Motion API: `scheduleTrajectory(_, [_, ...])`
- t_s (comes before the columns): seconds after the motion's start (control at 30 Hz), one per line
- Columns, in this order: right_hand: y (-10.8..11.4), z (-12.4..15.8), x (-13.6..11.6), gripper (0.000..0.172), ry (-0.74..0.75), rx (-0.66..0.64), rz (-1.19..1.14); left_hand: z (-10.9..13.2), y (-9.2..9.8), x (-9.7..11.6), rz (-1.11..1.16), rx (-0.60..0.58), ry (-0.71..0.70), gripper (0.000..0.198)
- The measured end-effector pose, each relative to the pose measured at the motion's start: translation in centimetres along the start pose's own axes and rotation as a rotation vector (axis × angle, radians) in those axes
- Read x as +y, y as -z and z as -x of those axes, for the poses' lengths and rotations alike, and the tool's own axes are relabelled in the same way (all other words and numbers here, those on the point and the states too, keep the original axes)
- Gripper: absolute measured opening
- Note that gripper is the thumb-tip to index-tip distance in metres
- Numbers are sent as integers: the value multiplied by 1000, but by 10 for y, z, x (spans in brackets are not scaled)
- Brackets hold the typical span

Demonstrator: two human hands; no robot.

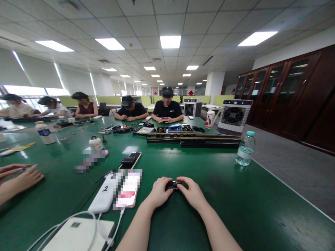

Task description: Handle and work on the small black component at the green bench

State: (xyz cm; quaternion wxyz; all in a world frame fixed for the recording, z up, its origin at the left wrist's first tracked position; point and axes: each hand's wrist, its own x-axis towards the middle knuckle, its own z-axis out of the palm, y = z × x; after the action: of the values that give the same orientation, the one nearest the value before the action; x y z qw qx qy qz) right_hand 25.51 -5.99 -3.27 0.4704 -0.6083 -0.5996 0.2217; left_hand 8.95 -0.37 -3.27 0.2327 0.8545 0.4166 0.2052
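Note:
Between my two hands is a small dark object [172,185], black with some shiny parts, low over the green table. Its exact kind is too small to make out. My left hand [160,191] pinches its left end between thumb and fingers. On the other end, the thumb and index finger of my right hand [191,192] are closed. Left of my hands lie a phone with a lit screen [129,188] and a white power bank [104,193] marked "2".
A water bottle [245,149] stands at the right table edge. Long black rails [209,143] and tools lie ahead. White cables and a cream box [78,235] are at lower left. A co-worker's hands [23,179] are at far left; several people sit beyond.

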Motion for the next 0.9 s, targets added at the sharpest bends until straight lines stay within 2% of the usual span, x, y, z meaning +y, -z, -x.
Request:
scheduleTrajectory(0.1, [-1,0,0,22,20,10,52,0,-1,0,-6,0,1,39])
scheduleTrajectory(0.27, [-4,-1,7,18,78,-65,168,-1,-3,-3,-11,-1,-11,39])
scheduleTrajectory(0.37, [-5,-1,11,17,83,-59,221,-1,-4,-4,-9,4,-18,39])
scheduleTrajectory(0.9, [-4,1,7,19,78,-67,326,0,-2,-2,7,7,-14,39])
